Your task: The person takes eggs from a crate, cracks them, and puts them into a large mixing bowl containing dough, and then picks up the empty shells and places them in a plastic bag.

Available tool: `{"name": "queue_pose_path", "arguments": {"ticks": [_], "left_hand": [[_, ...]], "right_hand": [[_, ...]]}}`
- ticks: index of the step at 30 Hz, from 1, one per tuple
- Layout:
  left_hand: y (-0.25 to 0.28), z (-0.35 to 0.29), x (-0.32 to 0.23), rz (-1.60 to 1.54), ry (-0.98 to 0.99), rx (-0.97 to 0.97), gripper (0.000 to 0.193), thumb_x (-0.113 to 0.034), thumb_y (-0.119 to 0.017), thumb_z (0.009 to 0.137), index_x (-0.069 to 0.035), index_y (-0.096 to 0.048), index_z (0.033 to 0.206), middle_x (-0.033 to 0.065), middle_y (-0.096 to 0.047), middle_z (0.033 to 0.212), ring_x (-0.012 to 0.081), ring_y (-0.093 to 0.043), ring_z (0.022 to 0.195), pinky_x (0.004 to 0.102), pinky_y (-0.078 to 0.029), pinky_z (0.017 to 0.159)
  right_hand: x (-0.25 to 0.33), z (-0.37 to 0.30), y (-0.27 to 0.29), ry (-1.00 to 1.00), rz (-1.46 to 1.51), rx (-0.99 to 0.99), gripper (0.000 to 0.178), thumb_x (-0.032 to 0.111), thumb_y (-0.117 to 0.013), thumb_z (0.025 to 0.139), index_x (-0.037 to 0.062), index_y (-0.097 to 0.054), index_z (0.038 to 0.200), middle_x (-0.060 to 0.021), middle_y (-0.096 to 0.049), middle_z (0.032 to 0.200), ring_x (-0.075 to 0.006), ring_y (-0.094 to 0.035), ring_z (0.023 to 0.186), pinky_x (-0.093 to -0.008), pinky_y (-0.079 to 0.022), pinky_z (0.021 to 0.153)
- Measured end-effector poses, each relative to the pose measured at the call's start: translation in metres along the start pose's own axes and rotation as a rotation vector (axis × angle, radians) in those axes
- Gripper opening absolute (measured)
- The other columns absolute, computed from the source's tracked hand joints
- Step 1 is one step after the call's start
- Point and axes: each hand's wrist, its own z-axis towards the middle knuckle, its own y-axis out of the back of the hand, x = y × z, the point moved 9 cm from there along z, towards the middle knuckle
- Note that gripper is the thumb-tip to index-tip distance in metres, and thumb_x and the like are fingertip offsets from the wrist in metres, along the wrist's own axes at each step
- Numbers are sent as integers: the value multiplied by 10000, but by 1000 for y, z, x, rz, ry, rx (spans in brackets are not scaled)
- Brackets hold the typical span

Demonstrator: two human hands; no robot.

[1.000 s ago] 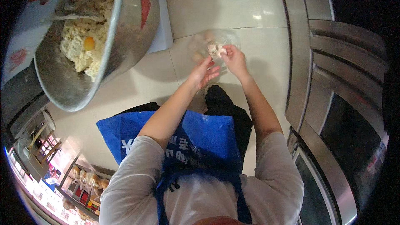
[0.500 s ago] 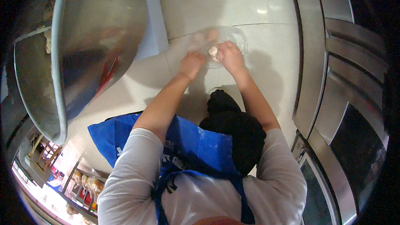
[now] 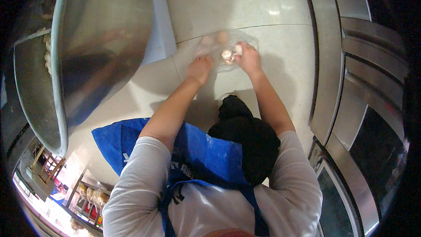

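Observation:
Both my arms reach down in front of me over a pale tiled floor. A clear plastic bag [image 3: 219, 44] hangs between my hands, with a few pale round lumps [image 3: 228, 55] inside it. My left hand [image 3: 199, 68] grips the bag's left side. My right hand [image 3: 249, 58] holds its right side, fingers closed next to the lumps. I wear a blue apron [image 3: 206, 153] over a grey long-sleeved top.
A large steel mixing bowl [image 3: 101, 39] fills the upper left, its outer wall towards me and pale food just visible at its rim. Stainless steel cabinet fronts [image 3: 346, 83] run down the right. My black trouser leg and shoe [image 3: 239, 123] are below the bag.
The steel bowl's inside with pale food showed earlier; now mostly its outer wall shows. My hands have stayed on the bag, sitting slightly further from my body.

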Motion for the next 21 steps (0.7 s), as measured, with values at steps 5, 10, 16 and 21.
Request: {"name": "queue_pose_path", "arguments": {"ticks": [5, 10, 16, 21], "left_hand": [[2, -10, 10, -70, 96, -22, 238, -146, -458, 881, -45, -531, 1083, 177, -571, 1137, 344, -540, 1085, 425, -482, 892], [-4, -16, 10, -60, 141, 9, 288, -200, -461, 897, -57, -550, 1130, 179, -570, 1159, 373, -507, 1113, 428, -443, 945], [-9, -16, 19, -138, 203, -27, 300, -205, -557, 866, -59, -551, 1129, 176, -585, 1159, 375, -544, 1072, 423, -443, 939], [-6, -11, 30, -318, 215, 22, 472, -262, -713, 760, -87, -511, 1149, 171, -624, 1080, 335, -613, 986, 416, -481, 874]], "right_hand": [[-28, -11, -2, -199, 242, -20, 381, 110, -720, 661, 53, -596, 1016, -132, -659, 939, -285, -641, 893, -373, -512, 784], [-78, -13, -24, -402, 725, 28, 298, 116, -675, 722, 37, -629, 1005, -69, -664, 876, -163, -630, 808, -309, -506, 716], [-108, -16, -32, -643, 1019, 99, 330, 235, -540, 817, 8, -619, 1043, -47, -620, 821, -116, -549, 668, -235, -441, 568], [-105, -14, -39, -685, 1704, 211, 433, 313, -399, 847, -10, -579, 1074, -52, -579, 797, -134, -486, 618, -273, -395, 511]]}}
